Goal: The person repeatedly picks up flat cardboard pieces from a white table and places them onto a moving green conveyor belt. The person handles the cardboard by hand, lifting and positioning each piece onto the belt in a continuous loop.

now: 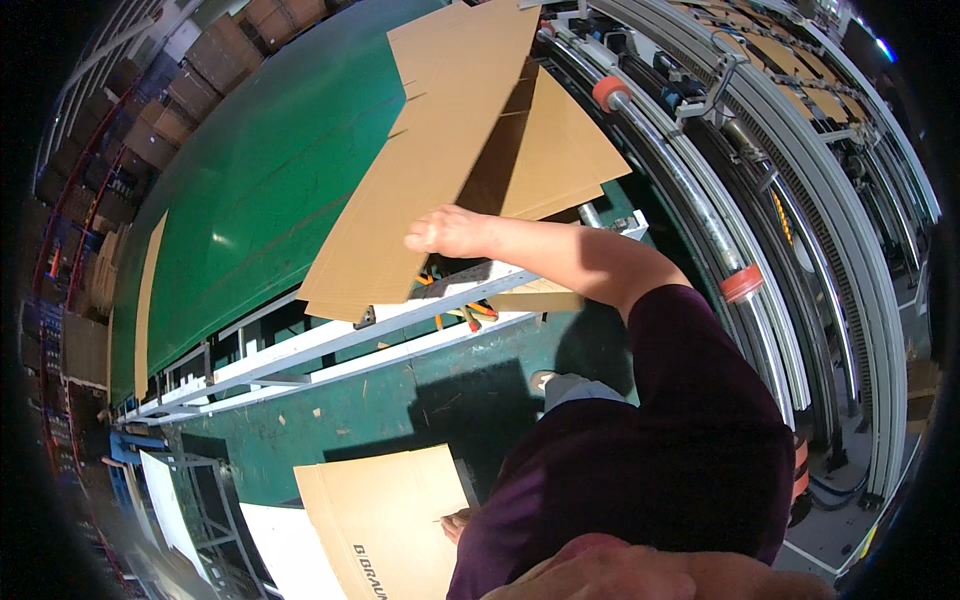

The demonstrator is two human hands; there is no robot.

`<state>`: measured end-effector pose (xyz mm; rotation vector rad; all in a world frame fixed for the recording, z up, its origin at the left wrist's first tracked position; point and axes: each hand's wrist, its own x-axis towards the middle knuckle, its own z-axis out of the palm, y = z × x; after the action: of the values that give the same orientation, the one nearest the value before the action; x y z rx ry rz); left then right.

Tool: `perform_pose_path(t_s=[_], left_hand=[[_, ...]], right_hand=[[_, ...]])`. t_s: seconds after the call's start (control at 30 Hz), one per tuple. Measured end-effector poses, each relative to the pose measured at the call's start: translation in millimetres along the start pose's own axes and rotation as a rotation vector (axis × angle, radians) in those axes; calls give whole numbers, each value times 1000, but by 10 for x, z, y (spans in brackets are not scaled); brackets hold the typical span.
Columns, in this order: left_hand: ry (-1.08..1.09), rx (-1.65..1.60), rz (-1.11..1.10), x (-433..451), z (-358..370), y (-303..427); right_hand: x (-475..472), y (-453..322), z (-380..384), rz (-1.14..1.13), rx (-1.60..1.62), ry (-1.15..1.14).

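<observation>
My right hand [448, 231] is closed at the near edge of a long, flat brown corrugated cardboard sheet [420, 172]. This creased and slotted sheet lies slanted across a green table surface [277, 180], its near end overhanging a white metal frame [300, 352]. Under it, a second cardboard piece [559, 146] shows on the right. Low in the view, my left hand [454, 525] grips the edge of another cardboard sheet [390, 502] that bears printed letters. Most of the left forearm is hidden by my dark sleeve.
A machine with steel rollers [697, 217] and red collars runs along the right. Orange-handled tools [472, 315] lie around the frame below the sheet. A white-topped metal stand [172, 495] is at lower left. Stacked cartons [217, 56] stand beyond the table. My shoe [541, 380] is on the green floor.
</observation>
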<state>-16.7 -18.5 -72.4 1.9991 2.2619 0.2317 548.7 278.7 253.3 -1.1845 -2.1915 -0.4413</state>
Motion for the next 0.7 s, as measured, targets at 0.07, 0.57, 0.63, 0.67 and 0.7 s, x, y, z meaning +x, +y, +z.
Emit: perform_pose_path(t_s=[0.07,0.57,0.63,0.67,0.7], left_hand=[[15,7,-21,-72,-36,16],[455,86,231,-84,5,-61],[468,65,239,74,67,67],[466,58,240,94,100,145],[466,62,229,52,68,192]], right_hand=[[332,-132,-172,-64,27,68],[68,-31,-690,49,177,279],[-189,71,-647,197,221,246],[-238,-17,-653,241,278,242],[-145,-157,-686,216,329,280]])
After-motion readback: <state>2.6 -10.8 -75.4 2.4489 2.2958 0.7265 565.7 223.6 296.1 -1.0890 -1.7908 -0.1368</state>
